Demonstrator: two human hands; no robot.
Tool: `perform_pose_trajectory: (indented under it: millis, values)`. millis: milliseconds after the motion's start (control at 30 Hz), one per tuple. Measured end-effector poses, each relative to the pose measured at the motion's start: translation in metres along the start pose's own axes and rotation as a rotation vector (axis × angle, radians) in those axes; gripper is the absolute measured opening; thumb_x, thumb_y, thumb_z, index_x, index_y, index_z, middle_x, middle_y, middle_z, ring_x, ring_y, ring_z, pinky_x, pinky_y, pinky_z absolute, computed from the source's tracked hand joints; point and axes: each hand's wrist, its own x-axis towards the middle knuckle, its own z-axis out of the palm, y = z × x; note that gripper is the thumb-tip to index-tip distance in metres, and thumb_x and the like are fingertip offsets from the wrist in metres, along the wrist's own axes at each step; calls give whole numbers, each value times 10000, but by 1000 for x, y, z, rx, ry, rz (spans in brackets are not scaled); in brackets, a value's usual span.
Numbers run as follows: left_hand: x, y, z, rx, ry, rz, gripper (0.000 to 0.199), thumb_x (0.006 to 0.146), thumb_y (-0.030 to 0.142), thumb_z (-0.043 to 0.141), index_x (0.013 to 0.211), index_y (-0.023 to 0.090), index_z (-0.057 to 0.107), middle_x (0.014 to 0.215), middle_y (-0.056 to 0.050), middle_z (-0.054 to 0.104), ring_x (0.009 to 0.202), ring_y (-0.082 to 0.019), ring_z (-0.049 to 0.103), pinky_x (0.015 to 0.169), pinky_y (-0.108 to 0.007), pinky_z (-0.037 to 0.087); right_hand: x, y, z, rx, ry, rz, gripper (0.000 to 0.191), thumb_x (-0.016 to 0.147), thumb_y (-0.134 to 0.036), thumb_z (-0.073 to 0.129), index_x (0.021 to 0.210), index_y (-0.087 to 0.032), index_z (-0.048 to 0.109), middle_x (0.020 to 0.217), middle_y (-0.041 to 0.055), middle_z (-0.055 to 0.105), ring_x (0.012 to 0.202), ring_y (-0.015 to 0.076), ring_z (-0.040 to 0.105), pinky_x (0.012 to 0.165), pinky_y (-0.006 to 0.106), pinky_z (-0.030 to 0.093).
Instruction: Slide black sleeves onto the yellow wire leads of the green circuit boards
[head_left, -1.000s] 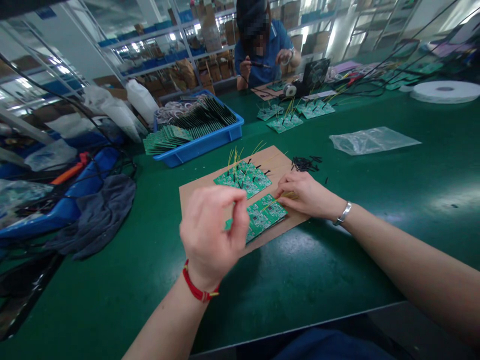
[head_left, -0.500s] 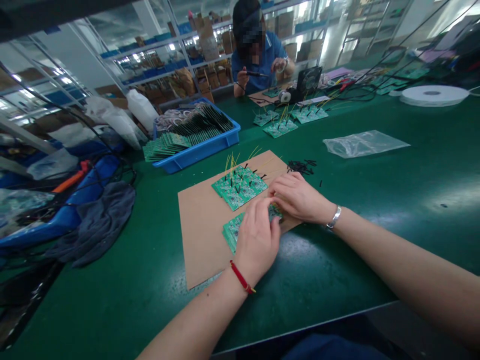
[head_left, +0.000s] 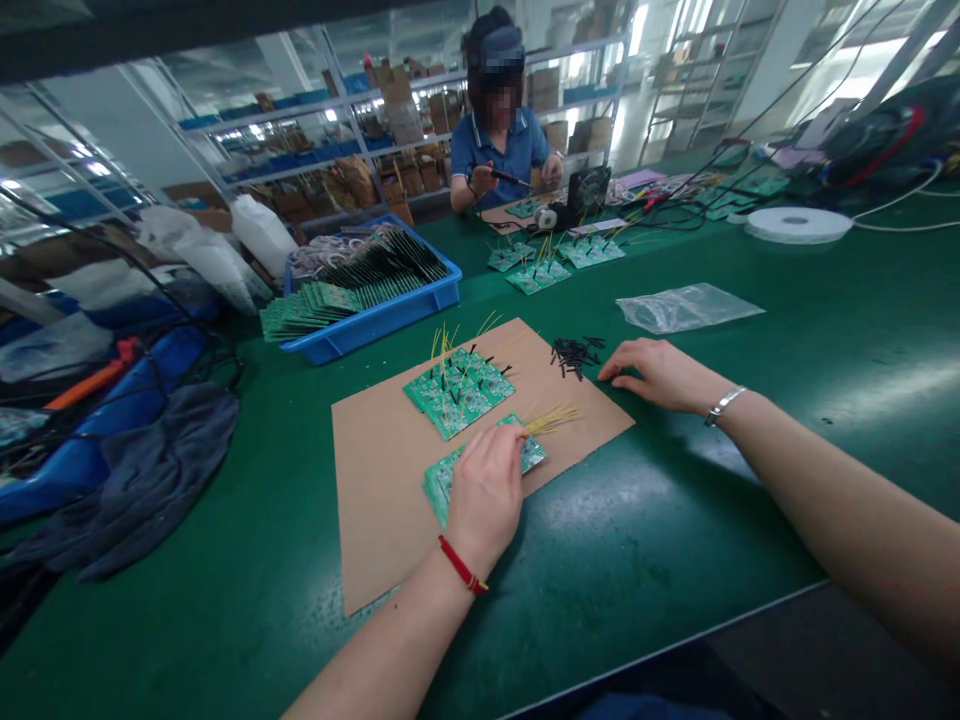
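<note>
My left hand (head_left: 486,485) is closed over the near stack of green circuit boards (head_left: 442,478). A bundle of thin yellow wires (head_left: 553,418) sticks out to the right from its pinched fingertips. My right hand (head_left: 660,372) rests low by the right edge of the cardboard sheet (head_left: 382,520), thumb and fingers apart. Its fingertips are just right of a loose pile of short black tubes (head_left: 574,357); I see nothing between them. Behind my left hand lie several more boards (head_left: 459,390) with yellow wires and black tubes standing up from them.
A blue tray (head_left: 375,325) packed with upright boards stands at the back left. A clear plastic bag (head_left: 686,307) and a white reel (head_left: 799,225) lie to the right. Across the table a co-worker (head_left: 499,140) holds a pen-like tool over boards. A dark cloth (head_left: 157,470) lies left.
My right hand has left the near boards and moved right to the black tube pile. My left hand stays at the boards, and the yellow wire bundle now shows. The view has shifted slightly.
</note>
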Motion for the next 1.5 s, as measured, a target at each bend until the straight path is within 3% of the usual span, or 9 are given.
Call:
perform_pose_trajectory:
  millis: [133,367,533,633,900,1067,1233,1500]
  values:
    - [0,-2,3,10,-5,30,160,942,150,412,953,165,570,890,-52,635,862,-188,572,792,-329,455,-11,20,13,-40,-13,-9,168,849,-227,528,865,-173,686,914,79,658,855,220,598,782,330,447]
    - [1,-4,4,16,3,46,153,931,129,427,958,167,572,905,-49,638,867,-186,569,792,-324,457,2,10,14,-80,18,32,212,873,-210,442,851,-154,646,862,86,649,812,211,598,737,303,450]
    - [0,-5,3,26,-13,51,155,931,130,420,952,167,569,888,-50,633,858,-190,562,786,-332,456,-2,24,6,-34,106,306,255,865,-254,453,974,-170,668,906,73,706,788,207,640,697,293,458]
    - [-1,-5,2,36,-18,53,156,926,121,421,956,164,568,886,-51,629,861,-193,558,791,-335,453,-6,31,5,-45,64,420,247,836,-267,491,957,-172,684,854,68,719,758,208,651,656,286,458]
    - [-3,-7,4,36,-26,53,159,931,137,411,965,179,561,895,-49,629,871,-205,555,796,-347,452,-9,23,2,-54,-160,263,143,777,-259,559,817,-206,686,796,25,717,714,175,643,619,246,438]
    - [-3,-6,3,49,-21,56,162,918,118,420,956,184,563,889,-47,632,858,-205,559,786,-345,452,0,16,8,-235,-83,241,152,812,-215,496,798,-169,641,802,77,693,685,190,623,609,267,412]
    - [-3,-6,3,46,-20,56,159,925,129,419,951,182,566,885,-47,633,861,-201,558,787,-340,456,26,10,13,-108,79,332,165,833,-216,493,872,-162,644,771,54,701,676,168,629,598,243,421]
    - [-1,-4,1,37,-44,40,167,933,136,405,938,175,567,879,-49,630,858,-199,557,788,-339,456,42,-4,16,-197,38,302,120,783,-201,549,818,-184,662,798,51,716,738,196,645,614,262,412]
